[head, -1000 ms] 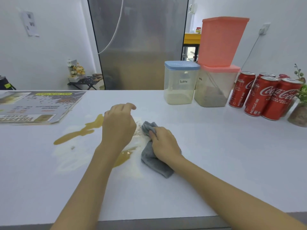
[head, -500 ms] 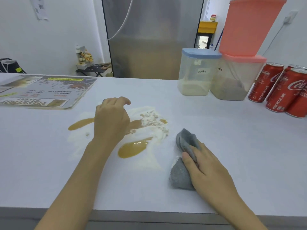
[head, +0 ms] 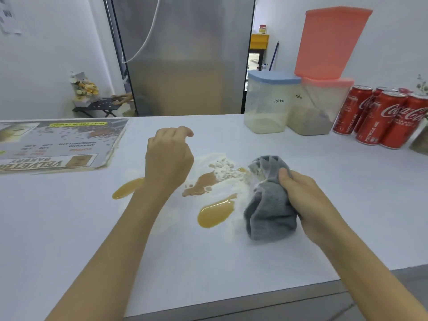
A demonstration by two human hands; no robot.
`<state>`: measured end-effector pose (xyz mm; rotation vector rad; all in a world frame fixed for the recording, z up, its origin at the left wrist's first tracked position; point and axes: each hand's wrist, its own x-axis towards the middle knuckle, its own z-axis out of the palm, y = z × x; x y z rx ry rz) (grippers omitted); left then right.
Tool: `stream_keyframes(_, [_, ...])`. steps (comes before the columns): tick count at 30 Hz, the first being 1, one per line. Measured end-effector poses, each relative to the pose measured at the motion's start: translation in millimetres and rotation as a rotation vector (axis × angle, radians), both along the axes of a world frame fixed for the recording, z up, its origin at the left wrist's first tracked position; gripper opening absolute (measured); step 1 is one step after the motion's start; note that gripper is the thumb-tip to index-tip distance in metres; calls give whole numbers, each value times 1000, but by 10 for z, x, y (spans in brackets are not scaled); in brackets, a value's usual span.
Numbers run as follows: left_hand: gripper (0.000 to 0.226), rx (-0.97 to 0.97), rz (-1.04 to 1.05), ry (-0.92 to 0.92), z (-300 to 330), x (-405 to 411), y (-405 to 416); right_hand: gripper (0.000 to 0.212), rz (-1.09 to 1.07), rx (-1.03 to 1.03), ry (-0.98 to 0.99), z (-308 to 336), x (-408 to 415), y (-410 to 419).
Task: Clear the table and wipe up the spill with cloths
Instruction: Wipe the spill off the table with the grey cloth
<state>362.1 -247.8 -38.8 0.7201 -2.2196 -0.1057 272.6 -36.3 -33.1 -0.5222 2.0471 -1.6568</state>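
A brown liquid spill [head: 215, 213] mixed with white powder [head: 223, 169] lies on the white table [head: 69, 228]. A further puddle [head: 127, 188] shows left of my left forearm. A bunched grey cloth [head: 269, 205] rests on the table at the spill's right edge, and my right hand [head: 308, 200] grips it from the right side. My left hand [head: 169, 158] hovers over the spill's left part, fingers loosely curled, holding nothing.
A printed menu board [head: 58, 144] lies at the far left. At the back right stand a blue-lidded container [head: 269, 103], a pink-lidded container [head: 319, 107] with a pink tub [head: 331, 42] on top, and several red cans [head: 379, 117]. The table's near edge [head: 254, 304] runs below.
My right hand pulled the grey cloth right and toward me out of the spill, then bunched it up at the spill's right edge. My left hand stayed over the spill.
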Motion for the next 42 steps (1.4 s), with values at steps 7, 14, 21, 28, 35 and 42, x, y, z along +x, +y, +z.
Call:
stream_keyframes(7, [41, -91, -47, -30, -51, -136, -124, 27, 27, 115, 353, 557, -518, 122])
stream_keyframes(14, [32, -251, -67, -104, -133, -135, -45, 41, 202, 548, 417, 383, -815, -69])
stream_keyframes(21, [32, -276, -64, -164, -130, -97, -49, 35, -93, 254, 582, 674, -1040, -64])
stream_keyframes(28, [31, -283, -58, -160, -121, -106, -40, 33, -323, -90, 697, 1172, -1321, -61])
stream_keyframes(35, [29, -291, -48, -106, -101, -71, -72, 36, -191, 46, 998, 1584, -1246, -149])
stream_keyframes(42, [27, -276, -76, -136, -141, -93, -52, 43, -157, 257, 1060, 1462, -1181, -103])
